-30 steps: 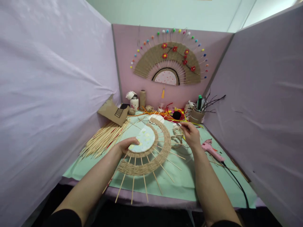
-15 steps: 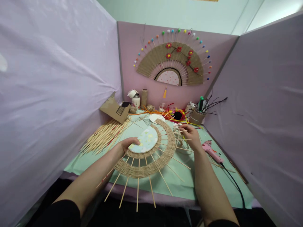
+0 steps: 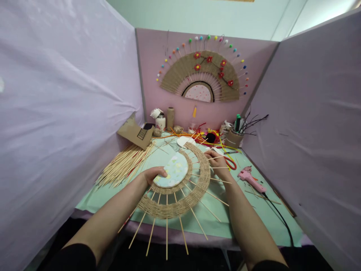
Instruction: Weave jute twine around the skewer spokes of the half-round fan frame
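Observation:
My left hand (image 3: 153, 176) grips the half-round base, thumb on top of its pale blue patterned paper (image 3: 176, 171). This belongs to a fan (image 3: 172, 210) with thin bamboo sticks radiating outward and two woven bands of brown twine. The fan is held tilted above the table. My right hand (image 3: 217, 162) is at the right edge of the outer band, partly behind the sticks. Its fingers are curled, with their tips hidden by the weave, and what they hold does not show. Behind the fan's upper end lies a white oval piece (image 3: 182, 140).
Bamboo sticks (image 3: 121, 165) lie in a heap at left beside folded cardboard (image 3: 134, 133). Red-handled scissors (image 3: 231, 163) and a pink glue gun (image 3: 251, 180) with a black cord lie at right. A finished fan (image 3: 207, 71) hangs on the back panel. A pot (image 3: 233, 139) holds twigs and markers.
My right hand has moved left, in behind the sticks at the band's edge. The loose twine near it is hidden now, and the scissors have come into view. My left hand keeps its grip.

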The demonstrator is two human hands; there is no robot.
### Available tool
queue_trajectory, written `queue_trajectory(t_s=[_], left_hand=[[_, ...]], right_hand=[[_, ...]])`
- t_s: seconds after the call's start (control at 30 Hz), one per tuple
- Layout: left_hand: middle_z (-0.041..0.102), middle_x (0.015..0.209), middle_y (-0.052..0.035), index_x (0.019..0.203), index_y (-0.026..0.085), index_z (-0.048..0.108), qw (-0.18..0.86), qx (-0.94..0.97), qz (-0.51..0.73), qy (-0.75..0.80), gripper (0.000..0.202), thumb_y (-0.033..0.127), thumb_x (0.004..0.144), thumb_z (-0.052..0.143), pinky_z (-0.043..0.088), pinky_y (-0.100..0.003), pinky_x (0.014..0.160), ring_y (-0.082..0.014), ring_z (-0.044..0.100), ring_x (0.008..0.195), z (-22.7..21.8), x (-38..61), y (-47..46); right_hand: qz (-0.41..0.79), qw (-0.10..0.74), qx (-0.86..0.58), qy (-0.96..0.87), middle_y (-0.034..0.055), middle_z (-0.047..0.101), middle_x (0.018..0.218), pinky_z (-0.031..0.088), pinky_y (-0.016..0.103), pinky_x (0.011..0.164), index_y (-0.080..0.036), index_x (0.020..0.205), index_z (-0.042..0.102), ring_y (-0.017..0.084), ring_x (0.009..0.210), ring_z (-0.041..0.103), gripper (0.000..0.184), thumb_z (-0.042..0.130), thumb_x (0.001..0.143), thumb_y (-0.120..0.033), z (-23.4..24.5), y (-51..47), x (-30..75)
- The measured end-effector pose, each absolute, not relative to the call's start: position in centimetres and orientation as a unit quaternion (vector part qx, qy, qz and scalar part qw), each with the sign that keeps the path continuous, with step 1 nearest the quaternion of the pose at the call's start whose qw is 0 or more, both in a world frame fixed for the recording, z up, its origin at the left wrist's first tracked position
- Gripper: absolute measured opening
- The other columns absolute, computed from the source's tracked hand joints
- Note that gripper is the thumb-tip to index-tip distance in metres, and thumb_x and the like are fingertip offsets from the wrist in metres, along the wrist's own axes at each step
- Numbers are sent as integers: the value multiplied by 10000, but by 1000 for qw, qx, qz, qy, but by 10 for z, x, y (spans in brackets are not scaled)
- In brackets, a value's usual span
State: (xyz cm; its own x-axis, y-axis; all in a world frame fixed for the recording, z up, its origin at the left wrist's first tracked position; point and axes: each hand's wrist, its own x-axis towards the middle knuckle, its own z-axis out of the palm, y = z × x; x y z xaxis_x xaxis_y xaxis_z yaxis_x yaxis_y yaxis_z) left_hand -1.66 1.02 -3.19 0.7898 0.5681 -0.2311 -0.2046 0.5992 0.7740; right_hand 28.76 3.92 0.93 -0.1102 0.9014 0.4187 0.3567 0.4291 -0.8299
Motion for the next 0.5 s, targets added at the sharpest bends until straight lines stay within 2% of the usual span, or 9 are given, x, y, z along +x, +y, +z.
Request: queue_trajectory(t_s=[0.13, 0.3, 0.5], left_hand=[[726, 849, -133, 1175, 51, 594, 871, 382, 216, 221, 614, 99, 564, 587, 511, -244, 630, -200, 689, 710, -32, -16, 9], [729, 795, -114, 1121, 60, 628, 875, 385, 196, 216, 592, 94, 531, 598, 514, -235, 625, -195, 686, 705, -33, -11, 6], [730, 795, -107, 1122, 74, 632, 879, 383, 174, 225, 612, 85, 511, 588, 512, -238, 609, -201, 687, 692, -36, -6, 4]], right_hand=[[238, 523, -458, -678, 39, 637, 784, 425, 300, 686, -180, 784, 640, 174, 727, 555, 201, 537, 762, -351, 9, 41, 292], [158, 601, -494, -608, 24, 613, 699, 419, 288, 646, -175, 750, 622, 167, 664, 537, 233, 537, 767, -392, 9, 41, 298], [125, 635, -492, -583, 54, 649, 847, 434, 314, 741, -178, 859, 628, 189, 776, 561, 220, 525, 787, -359, 17, 39, 304]])
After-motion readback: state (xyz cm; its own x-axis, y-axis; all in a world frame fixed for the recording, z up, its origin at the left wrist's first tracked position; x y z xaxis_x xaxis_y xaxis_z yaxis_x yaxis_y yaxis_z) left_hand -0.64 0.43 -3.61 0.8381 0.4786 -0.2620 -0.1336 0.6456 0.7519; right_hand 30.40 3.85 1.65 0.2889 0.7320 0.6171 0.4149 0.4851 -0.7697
